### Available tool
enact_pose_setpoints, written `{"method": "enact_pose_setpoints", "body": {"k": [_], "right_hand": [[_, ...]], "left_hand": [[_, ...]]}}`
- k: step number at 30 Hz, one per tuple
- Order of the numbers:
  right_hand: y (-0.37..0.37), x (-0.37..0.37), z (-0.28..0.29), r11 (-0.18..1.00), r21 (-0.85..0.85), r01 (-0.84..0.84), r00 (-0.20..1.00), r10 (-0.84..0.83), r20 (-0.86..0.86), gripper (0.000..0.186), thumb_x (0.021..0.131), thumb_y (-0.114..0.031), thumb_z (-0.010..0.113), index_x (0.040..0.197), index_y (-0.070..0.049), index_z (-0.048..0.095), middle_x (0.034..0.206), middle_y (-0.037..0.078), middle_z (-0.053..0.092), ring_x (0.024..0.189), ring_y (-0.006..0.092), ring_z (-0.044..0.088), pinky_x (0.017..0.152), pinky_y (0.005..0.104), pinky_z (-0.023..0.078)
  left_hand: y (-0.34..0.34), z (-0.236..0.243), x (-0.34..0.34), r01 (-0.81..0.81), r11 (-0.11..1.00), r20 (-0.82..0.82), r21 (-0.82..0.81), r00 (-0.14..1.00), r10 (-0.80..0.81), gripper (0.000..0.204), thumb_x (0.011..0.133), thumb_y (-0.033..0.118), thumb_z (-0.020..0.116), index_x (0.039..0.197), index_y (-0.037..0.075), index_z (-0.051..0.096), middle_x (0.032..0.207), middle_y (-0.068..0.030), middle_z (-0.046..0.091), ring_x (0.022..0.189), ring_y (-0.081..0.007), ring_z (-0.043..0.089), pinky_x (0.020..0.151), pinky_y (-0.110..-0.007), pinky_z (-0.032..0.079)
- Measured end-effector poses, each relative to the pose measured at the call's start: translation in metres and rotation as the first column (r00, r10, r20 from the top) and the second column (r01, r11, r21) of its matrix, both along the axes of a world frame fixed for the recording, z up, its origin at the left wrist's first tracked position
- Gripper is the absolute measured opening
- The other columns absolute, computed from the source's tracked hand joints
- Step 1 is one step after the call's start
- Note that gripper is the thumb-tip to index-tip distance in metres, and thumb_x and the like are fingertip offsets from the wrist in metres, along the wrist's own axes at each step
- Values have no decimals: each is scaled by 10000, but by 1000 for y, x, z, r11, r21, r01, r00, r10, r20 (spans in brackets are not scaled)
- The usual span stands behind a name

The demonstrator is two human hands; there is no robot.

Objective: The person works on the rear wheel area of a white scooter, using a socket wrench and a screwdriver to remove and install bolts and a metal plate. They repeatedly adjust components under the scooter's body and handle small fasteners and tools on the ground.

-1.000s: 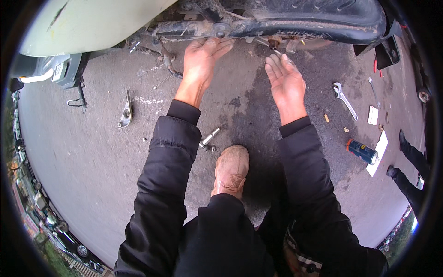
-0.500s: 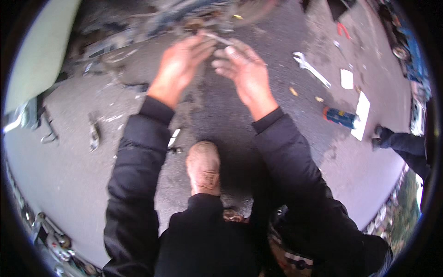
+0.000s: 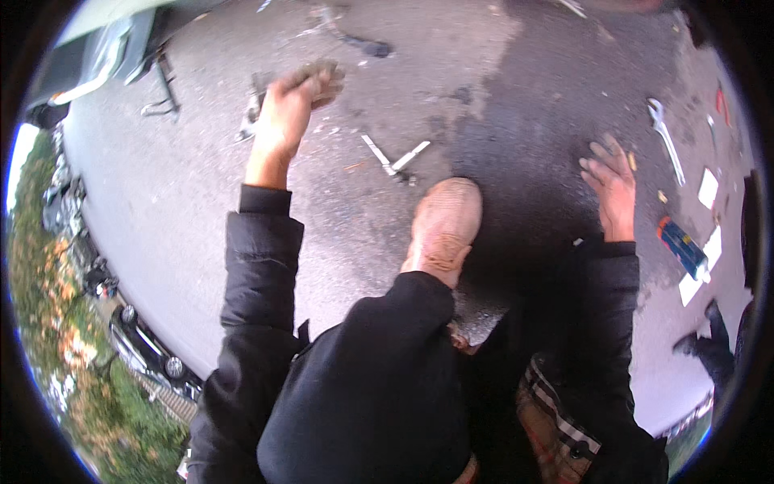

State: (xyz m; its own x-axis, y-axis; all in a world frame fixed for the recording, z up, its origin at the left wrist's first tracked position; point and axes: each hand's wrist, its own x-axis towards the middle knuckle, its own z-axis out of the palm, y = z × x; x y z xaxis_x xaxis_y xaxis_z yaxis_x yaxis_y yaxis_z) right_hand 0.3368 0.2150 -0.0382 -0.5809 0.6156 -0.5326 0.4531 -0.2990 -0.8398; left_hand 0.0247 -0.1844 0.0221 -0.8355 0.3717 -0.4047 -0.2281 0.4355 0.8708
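My left hand (image 3: 289,117) is over the ground at the left, its greyish fingers curled. Motion smears them, and whatever they may hold cannot be made out. Close beside that hand a slim metal tool (image 3: 248,121) lies on the ground, partly hidden by it. My right hand (image 3: 612,177) is off to the right with its fingers spread, holding nothing, above a dark patch of asphalt. Between the hands, near my tan shoe (image 3: 445,222), two pale narrow bars (image 3: 393,165) meet in a V shape. A silver wrench (image 3: 667,141) lies beyond my right hand.
At right are a blue can with an orange end (image 3: 684,248), white paper pieces (image 3: 708,188), red-handled pliers (image 3: 722,106) and a person's dark trouser leg (image 3: 713,347). A bent dark metal tool (image 3: 164,87) and a black-ended tool (image 3: 371,47) lie at the upper left. A parked car (image 3: 149,343) stands far left.
My hands were close together at a thin light rod; now they are far apart and the rod is not discernible. The view has swung left. My right hand has opened.
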Motion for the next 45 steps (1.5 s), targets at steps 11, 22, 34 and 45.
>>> {"method": "enact_pose_setpoints", "body": {"k": [11,22,34,45], "right_hand": [[-59,-53,8,976,59,-209,977,205,63,336,1013,-234,664,1261,-8,686,1094,89,732,889,156,693,768,284,544],[-71,-49,9,951,50,-306,949,300,96,320,1026,-224,656,1243,11,678,1094,89,734,891,150,693,784,283,549],[-188,-105,31,791,-99,-604,797,601,-61,452,991,-164,699,1394,1,578,1144,114,717,904,161,690,802,298,552],[-184,-138,-9,386,532,-754,503,860,88,301,866,-48,701,1161,-101,729,1151,152,637,1015,341,655,877,429,535]], "left_hand": [[-124,-65,30,-318,874,-231,-366,941,246,381,949,219,721,1240,-26,706,1068,-152,742,925,-198,721,774,-338,589],[-17,-109,-64,10,636,-258,-771,909,-327,402,833,322,723,1061,-10,725,1073,-251,743,1034,-409,717,902,-508,571],[19,-52,152,-146,970,36,-193,987,156,206,803,108,713,954,-16,648,849,-138,649,789,-240,640,739,-385,526],[-144,-87,73,-495,725,-441,-480,850,288,271,808,127,721,1023,-37,725,1020,-236,729,945,-354,696,883,-440,545]]}}
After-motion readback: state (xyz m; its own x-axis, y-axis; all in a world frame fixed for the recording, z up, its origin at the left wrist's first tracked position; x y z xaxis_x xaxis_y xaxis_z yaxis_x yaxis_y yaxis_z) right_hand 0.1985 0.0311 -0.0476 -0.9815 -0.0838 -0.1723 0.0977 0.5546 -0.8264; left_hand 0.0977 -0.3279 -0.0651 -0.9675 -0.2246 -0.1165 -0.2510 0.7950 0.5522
